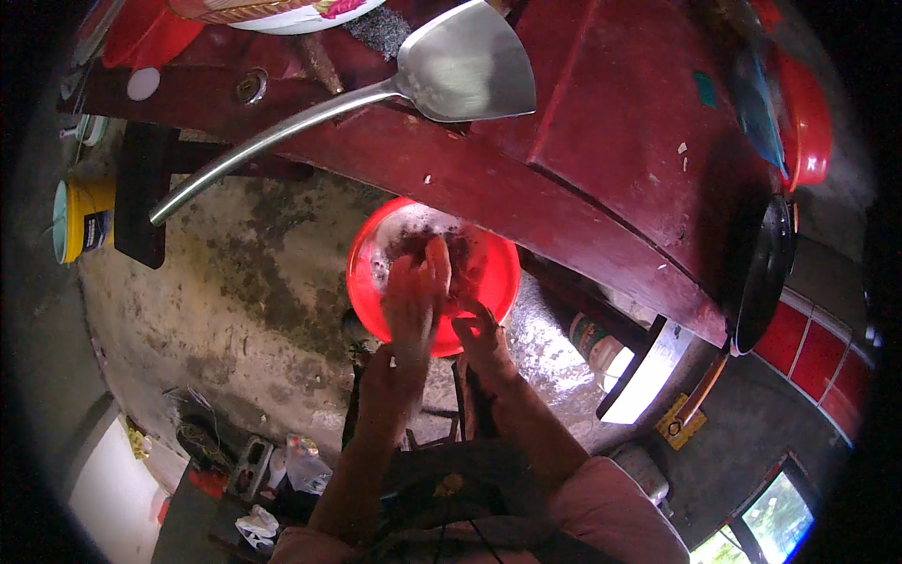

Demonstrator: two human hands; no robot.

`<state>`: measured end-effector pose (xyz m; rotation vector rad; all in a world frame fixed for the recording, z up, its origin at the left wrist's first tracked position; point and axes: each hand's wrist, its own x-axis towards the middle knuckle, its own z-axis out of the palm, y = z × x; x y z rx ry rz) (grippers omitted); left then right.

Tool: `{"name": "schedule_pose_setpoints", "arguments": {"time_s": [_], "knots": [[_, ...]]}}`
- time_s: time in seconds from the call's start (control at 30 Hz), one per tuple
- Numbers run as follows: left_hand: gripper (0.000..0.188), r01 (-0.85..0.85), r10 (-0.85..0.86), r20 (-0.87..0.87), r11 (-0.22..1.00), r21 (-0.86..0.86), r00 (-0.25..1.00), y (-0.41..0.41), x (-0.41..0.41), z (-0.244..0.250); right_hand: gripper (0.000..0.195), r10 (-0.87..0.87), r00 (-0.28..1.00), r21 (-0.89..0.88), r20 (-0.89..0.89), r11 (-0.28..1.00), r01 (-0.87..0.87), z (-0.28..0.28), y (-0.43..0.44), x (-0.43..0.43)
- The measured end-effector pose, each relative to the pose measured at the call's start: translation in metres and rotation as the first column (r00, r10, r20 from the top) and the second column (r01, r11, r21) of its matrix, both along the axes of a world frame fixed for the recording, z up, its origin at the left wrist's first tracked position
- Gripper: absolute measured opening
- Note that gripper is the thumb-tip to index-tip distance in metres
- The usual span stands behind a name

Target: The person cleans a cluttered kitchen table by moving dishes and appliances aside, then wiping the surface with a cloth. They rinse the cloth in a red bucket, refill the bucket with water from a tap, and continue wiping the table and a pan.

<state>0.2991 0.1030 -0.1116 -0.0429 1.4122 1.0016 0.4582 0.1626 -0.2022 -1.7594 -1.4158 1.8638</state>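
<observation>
A red plastic basin (361, 264) with sudsy, dark water stands on the floor below the edge of a dark red table. Over the basin, my left hand (411, 299) has its fingers stretched towards the far side; an elongated pale orange item (438, 264) lies along its right side, and I cannot tell what it is or whether the hand grips it. To the right, my right hand (483, 342) is at the basin's near right rim with its fingers curled; nothing is plainly seen between thumb and fingertips.
A steel wok spatula (465, 67) lies on the dark red table (620, 127), its handle reaching past the edge. Beside it are a steel-wool scrubber (380, 32) and a patterned bowl (303, 20). A black pan (764, 282) and a cleaver (652, 374) are at the right. A yellow bucket (91, 218) stands left.
</observation>
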Motion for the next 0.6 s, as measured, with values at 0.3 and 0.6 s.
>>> {"name": "schedule_pose_setpoints", "arguments": {"time_s": [0.3,0.6], "knots": [[0.035,-0.147,0.095,0.397,0.984,0.102,0.913,-0.008,0.001,0.052,0.062,-0.501,0.852,-0.544,-0.153,0.762,0.35,-0.017,-0.001,-0.028],[0.044,0.255,-0.262,-0.294,0.965,-0.061,0.919,-0.109,0.019,-0.061,0.041,-0.761,0.55,-0.846,-0.344,0.505,0.171,-0.026,-0.032,-0.044]]}}
